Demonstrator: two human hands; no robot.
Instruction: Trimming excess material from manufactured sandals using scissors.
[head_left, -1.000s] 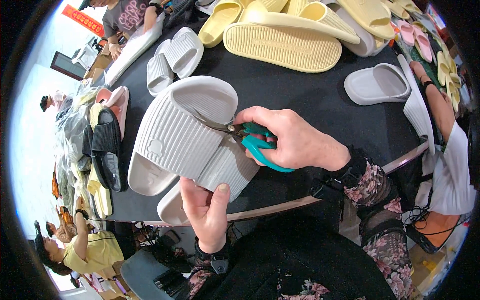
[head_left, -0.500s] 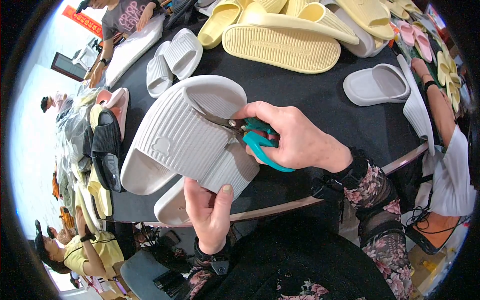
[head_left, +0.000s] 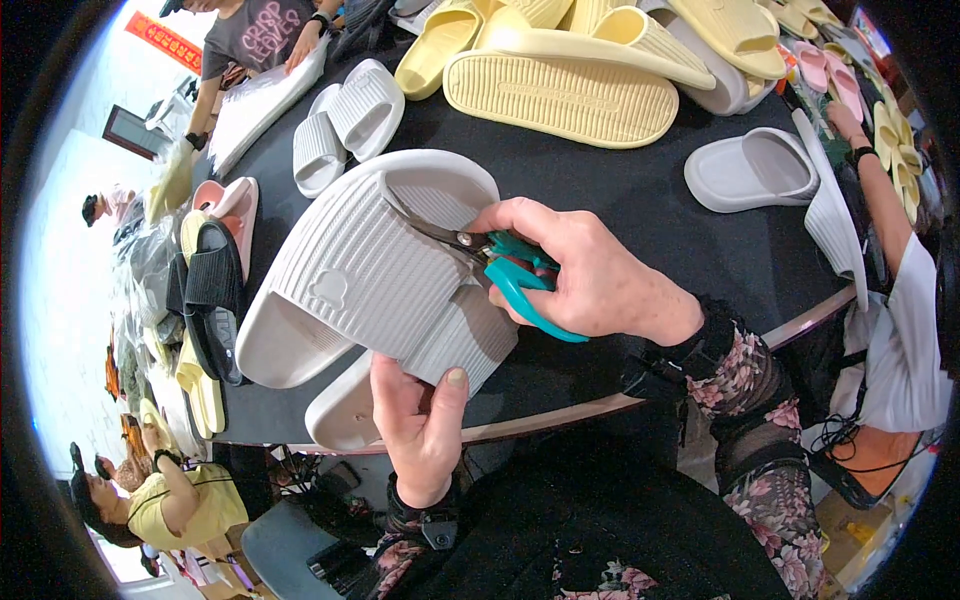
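Observation:
My right hand [head_left: 590,270] is closed round the teal handles of a pair of scissors [head_left: 455,238]. The blades lie along the edge of the ribbed strap of a large light-grey slide sandal [head_left: 350,260], which has a small raised bear-head shape on the strap. My left hand [head_left: 420,420] pinches the strap of a second light-grey slide sandal [head_left: 343,412] between thumb and fingers, just below the first one. Both sandals are tilted above the near edge of the dark table. The scissors' tips sit against the strap's edge, and what they touch is too small to tell.
Yellow slides [head_left: 560,95] are piled at the far side. A small grey pair [head_left: 350,115] lies far left, and grey slides [head_left: 750,170] sit right. Black slides [head_left: 215,290] are at the left edge. Co-workers' arms reach in at far left and right [head_left: 885,195].
The held sandals shift very slightly, while my hands and the scissors stay almost in place. The co-workers at left and right have moved their arms.

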